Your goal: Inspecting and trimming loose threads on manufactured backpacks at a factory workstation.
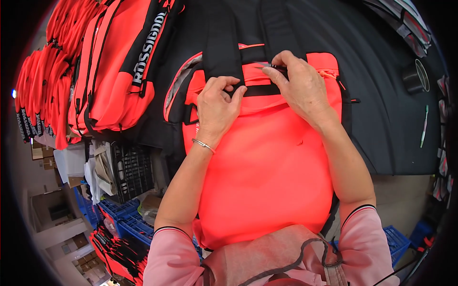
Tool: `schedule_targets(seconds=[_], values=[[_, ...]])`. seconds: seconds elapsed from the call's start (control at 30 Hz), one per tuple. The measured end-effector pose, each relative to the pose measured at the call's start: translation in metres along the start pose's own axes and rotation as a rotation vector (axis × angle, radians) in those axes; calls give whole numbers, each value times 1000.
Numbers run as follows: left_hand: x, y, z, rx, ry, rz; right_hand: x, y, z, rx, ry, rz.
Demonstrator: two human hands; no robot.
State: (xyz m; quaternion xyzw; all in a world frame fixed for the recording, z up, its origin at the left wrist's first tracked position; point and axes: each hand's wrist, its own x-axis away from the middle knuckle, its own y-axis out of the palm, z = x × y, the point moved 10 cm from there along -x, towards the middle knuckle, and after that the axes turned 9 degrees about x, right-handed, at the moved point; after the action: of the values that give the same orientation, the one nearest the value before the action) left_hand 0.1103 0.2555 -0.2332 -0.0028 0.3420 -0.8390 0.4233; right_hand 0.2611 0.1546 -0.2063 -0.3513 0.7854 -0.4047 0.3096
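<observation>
A bright coral-red backpack (267, 176) lies in front of me, its lower part reaching back toward my apron. Two black shoulder straps (219, 43) run away from its upper edge over the dark table. My left hand (217, 107) has its fingers curled in a pinch at the near end of the left strap. My right hand (303, 86) is closed around small thread snips (261, 65); their pointed metal blades face left, above the black band between the straps. The snips' handle is mostly hidden by my fingers.
A finished-looking red and black backpack (112, 71) lies at left, beside a hanging stack of red bags (43, 95). At right on the black table (377, 128) are a dark cup (416, 78) and a green-white toothbrush (424, 126). Blue crates (131, 219) stand below left.
</observation>
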Motion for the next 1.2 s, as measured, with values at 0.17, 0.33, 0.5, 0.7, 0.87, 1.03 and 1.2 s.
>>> schedule_targets(seconds=[0.17, 0.33, 0.5, 0.7, 0.87, 1.03, 1.2], values=[[-2, -3, 1, -34, 105, 88, 3, 14, -11, 112, -86, -50], [0, -5, -7, -25, 59, 101, 5, 26, -23, 142, -220, -49], [-1, -4, -9, -9, 32, 90, 2, 30, -33, 93, -325, 1], [0, -5, -9, -15, 73, 109, 4, 35, -41, 79, -409, 45], [1, -11, -3, 51, 37, 124, 3, 37, -40, 96, -387, 20], [58, -8, 65, 22, 446, -162, -6, 38, 3, -258, 20, -129], [107, -11, 65, 485, 174, -622, 2, 43, -13, -468, -140, -381]])
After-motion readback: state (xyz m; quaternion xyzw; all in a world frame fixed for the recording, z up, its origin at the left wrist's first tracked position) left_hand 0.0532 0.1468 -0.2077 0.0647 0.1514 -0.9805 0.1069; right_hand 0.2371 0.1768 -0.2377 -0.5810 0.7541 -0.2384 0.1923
